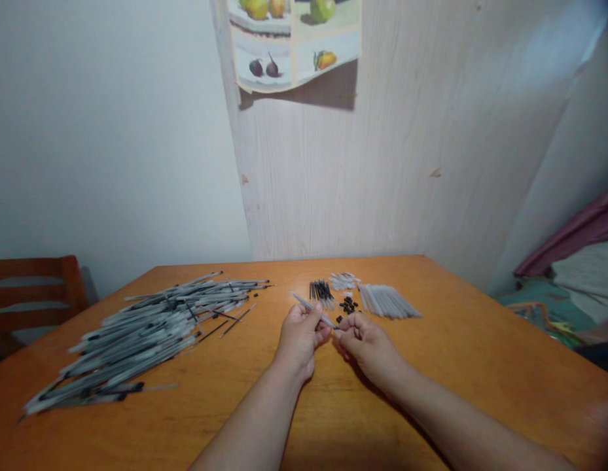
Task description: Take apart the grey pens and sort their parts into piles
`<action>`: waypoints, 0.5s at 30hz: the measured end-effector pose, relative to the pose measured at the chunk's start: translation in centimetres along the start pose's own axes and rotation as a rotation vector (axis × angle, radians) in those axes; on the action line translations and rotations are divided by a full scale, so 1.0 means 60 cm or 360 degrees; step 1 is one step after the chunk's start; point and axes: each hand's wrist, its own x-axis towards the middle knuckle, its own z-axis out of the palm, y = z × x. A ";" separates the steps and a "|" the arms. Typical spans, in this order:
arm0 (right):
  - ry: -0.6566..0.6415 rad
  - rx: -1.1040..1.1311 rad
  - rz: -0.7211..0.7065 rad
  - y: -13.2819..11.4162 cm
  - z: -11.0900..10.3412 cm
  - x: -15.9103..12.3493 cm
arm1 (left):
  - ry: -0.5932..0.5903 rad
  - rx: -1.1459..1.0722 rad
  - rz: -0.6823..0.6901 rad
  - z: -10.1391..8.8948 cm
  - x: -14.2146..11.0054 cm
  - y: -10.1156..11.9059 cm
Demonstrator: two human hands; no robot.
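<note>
My left hand [300, 337] is closed round a slim, whitish translucent pen barrel [304, 301], which slants from upper left to lower right above the table. The fingertips of my right hand [365, 341] pinch together at the barrel's lower right end. A small dark bit shows there, mostly hidden by the fingers. Just beyond my hands lie small black plugs [350, 305], a row of thin black-ended pieces [319, 290] and some small whitish pieces [343, 281]. Several translucent barrels [388, 302] lie side by side beyond my right hand.
A large heap of whitish pens with black ends [146, 333] covers the left of the wooden table [225, 418]. Loose thin black refills [237, 320] lie at its right edge. A wooden chair [33, 288] stands at the left, and the wall rises behind the table.
</note>
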 end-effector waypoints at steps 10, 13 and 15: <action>0.0011 -0.0248 0.0100 -0.004 -0.003 -0.003 | 0.0012 -0.0032 0.0011 0.001 -0.001 0.002; 0.0038 -0.0189 0.0075 -0.004 -0.001 -0.003 | 0.0048 -0.0029 0.0005 0.002 -0.002 0.002; 0.0046 -0.0157 0.0049 -0.003 0.001 -0.004 | 0.0082 -0.0039 0.0010 0.002 -0.001 0.003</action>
